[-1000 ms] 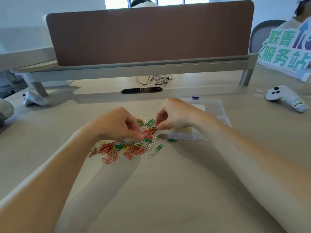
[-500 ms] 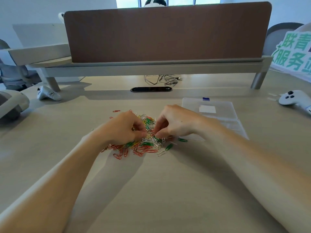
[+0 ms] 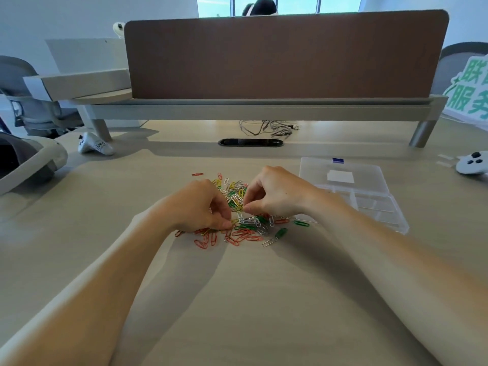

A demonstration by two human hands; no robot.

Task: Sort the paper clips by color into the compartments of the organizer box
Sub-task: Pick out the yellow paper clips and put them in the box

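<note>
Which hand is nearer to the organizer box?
Right. The right hand is just left of the organizer box, over the paper clips; the left hand is farther left.

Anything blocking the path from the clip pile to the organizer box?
Nothing visible. The organizer box lies just right of the clip pile; only the forearm of the right hand crosses its near-left corner.

head-worn view, forward-down, close
</note>
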